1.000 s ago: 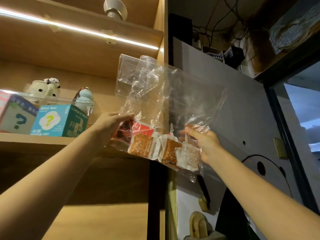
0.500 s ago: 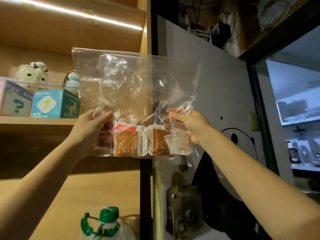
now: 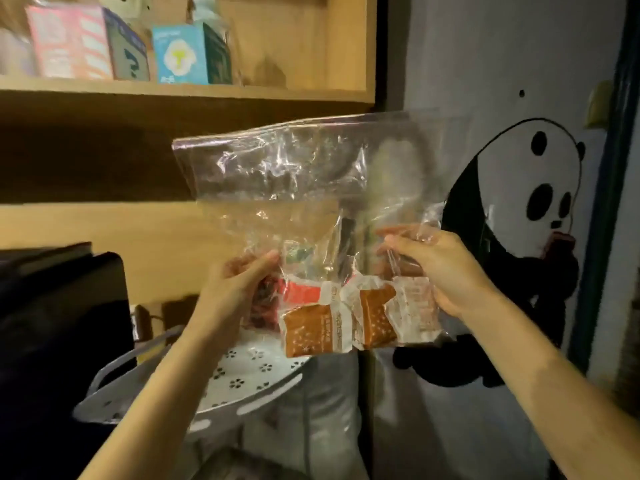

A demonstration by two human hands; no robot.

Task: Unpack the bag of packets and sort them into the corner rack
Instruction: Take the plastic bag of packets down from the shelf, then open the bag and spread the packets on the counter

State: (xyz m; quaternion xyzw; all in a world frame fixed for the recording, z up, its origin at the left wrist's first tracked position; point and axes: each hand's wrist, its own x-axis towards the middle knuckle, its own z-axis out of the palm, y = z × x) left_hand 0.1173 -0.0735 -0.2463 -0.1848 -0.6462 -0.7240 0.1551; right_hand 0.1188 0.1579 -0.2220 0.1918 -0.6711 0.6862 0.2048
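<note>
I hold a clear plastic bag [image 3: 294,174] up in front of me, its sealed top edge upward. Several packets lie in its bottom: two orange-brown ones [image 3: 313,330], a red one [image 3: 299,294] and a pale one at the right. My left hand [image 3: 239,289] grips the bag's lower left side. My right hand [image 3: 440,268] pinches its right side, level with the packets. Below the bag is the top tier of a white corner rack [image 3: 242,379] with flower-shaped holes; it looks bare.
A wooden shelf [image 3: 187,90] above carries coloured boxes [image 3: 190,53]. A dark object [image 3: 59,323] stands at the left beside the rack. A grey panel with a panda drawing [image 3: 540,188] fills the right side.
The bag has come down from shelf height to just above the white rack, and the view has tilted down with it. Both hands keep their hold on the bag's sides.
</note>
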